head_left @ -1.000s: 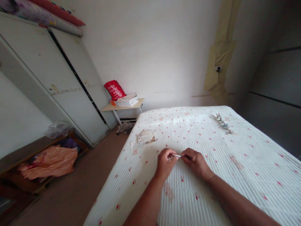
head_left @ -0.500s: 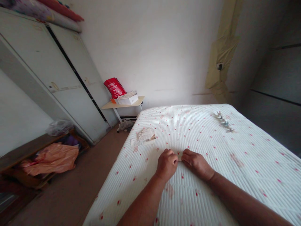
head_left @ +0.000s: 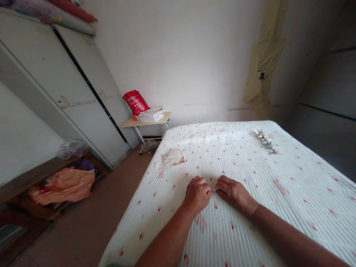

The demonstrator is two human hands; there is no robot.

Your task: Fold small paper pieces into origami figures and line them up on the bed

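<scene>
One small tan piece (head_left: pixel 213 188), probably paper, showed at the frame's lower centre, between the left hand (head_left: pixel 197 194) and the right hand (head_left: pixel 236 193), each with a narrow pinching grip on it. Printed scraps (head_left: pixel 172 158) lay on the bed (head_left: pixel 267 218), just left of centre.

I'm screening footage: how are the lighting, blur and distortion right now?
Head view: bed bright at far end, picture's right edge gloomy; head view: cabinet leans, suggesting wide-angle distortion; head view: row of small objects smeared, small piece between left hand and right hand too indistinct to identify.
</scene>
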